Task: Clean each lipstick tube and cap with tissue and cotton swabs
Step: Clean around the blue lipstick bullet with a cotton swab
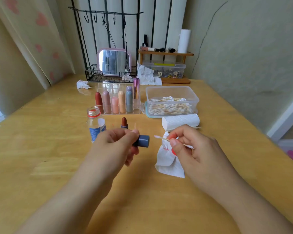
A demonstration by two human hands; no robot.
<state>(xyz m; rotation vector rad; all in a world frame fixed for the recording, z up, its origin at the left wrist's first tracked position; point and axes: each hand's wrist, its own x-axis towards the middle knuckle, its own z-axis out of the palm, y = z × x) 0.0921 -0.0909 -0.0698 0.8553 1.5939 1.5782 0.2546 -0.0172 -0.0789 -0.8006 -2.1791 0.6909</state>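
Note:
My left hand (116,146) grips a blue-grey lipstick cap (142,141) above the table, its open end facing right. My right hand (191,146) pinches a cotton swab (161,137) whose white tip points left at the cap, a short gap away. Under my right hand lies a tissue (167,159) smeared with red. An uncapped lipstick (124,122) with a brown-red bullet stands upright just behind the cap. Several capped lipsticks stand in a clear organizer (118,103).
An open small bottle (95,123) stands left of my left hand. A clear box of cotton swabs (171,102) and a tissue roll (180,121) sit at the right. Crumpled tissues (82,84), a mirror (114,62) and a small shelf (165,54) are at the back.

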